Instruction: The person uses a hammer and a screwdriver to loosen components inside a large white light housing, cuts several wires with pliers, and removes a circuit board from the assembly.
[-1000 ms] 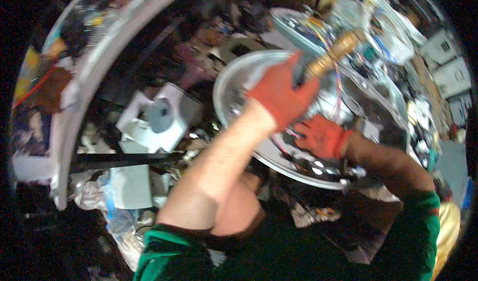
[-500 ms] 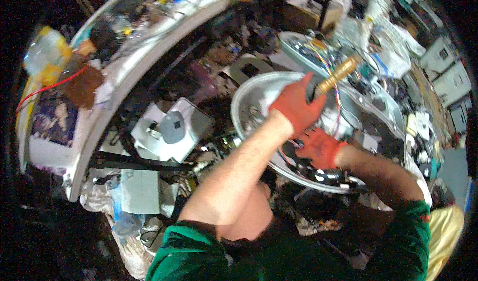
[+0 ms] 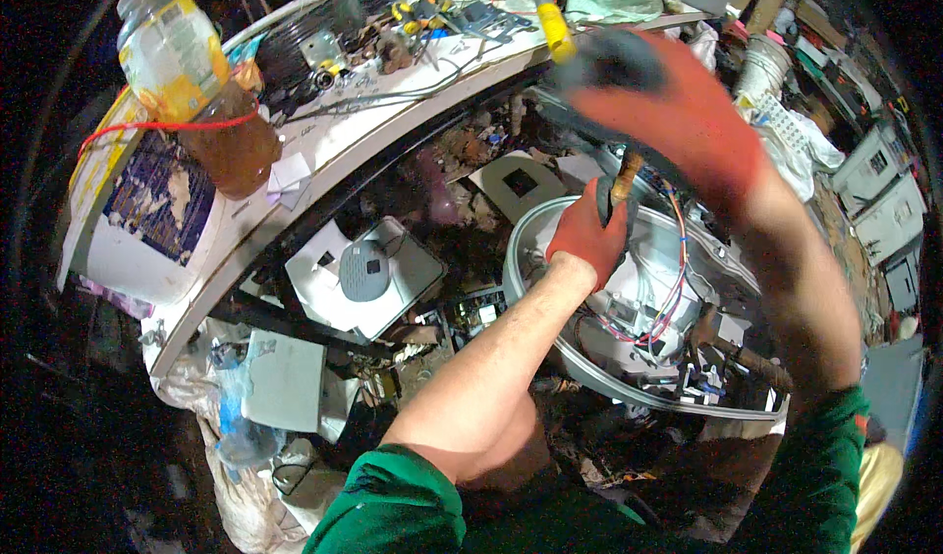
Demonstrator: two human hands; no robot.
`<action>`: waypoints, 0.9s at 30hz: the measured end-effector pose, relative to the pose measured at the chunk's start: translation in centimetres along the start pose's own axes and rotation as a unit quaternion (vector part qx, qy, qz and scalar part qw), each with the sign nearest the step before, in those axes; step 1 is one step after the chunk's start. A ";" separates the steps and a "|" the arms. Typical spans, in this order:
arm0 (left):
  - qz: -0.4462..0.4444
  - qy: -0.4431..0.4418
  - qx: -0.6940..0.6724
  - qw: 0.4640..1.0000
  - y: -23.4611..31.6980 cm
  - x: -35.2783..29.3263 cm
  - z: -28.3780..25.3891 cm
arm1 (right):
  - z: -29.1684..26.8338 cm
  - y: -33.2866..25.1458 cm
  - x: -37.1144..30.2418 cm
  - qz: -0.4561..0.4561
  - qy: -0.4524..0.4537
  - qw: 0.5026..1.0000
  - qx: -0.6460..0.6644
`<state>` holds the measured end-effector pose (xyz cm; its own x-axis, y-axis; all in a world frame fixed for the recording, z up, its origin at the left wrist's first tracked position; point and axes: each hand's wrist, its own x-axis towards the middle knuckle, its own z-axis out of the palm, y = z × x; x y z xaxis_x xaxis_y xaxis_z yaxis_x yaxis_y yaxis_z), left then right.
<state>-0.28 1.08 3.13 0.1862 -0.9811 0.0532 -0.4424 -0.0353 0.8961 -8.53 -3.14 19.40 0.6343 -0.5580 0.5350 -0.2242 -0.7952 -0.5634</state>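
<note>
My left hand (image 3: 589, 232), in a red-orange glove with dark palm, is closed round a tool with a wooden handle (image 3: 625, 175). Its working end is hidden. The hand is over a round, pale-grey housing (image 3: 511, 259) holding coloured wires (image 3: 681, 259) and loose parts. My right hand (image 3: 668, 102), gloved alike, is raised beyond the housing near the bench edge and smeared by motion. Right by its dark fingertips is a grey rod with a yellow section (image 3: 555, 31); whether the fingers grip it cannot be made out.
A curved white bench (image 3: 236, 249) at the far left carries small tools, cables and a clear jar (image 3: 177, 53) with a yellow label. White and grey plastic casings (image 3: 365, 269) lie below it. Scrap and sacks crowd the right, with pale cabinets (image 3: 879, 176) beyond.
My right hand has left the housing and swung up and away toward the bench edge. My left hand keeps hold of the wooden handle. The view has shifted, showing more of the bench.
</note>
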 end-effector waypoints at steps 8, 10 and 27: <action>0.115 -0.044 -0.041 0.992 -0.4 0.3 1.8 | 2.5 2.1 13.2 0.007 -0.072 0.983 -0.169; 0.173 -0.035 -0.074 0.982 -1.4 0.3 1.0 | -0.6 1.1 8.5 -0.052 -0.060 0.975 -0.207; 0.431 0.002 0.027 0.902 3.3 -11.9 2.1 | -5.9 -0.6 -32.1 0.274 -0.046 0.956 -0.091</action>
<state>-5.78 12.28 4.56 -0.2437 -0.6478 0.7218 -0.4669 0.7307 0.4981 -33.12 13.86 6.29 0.4450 -0.8862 0.1286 -0.6611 -0.4220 -0.6204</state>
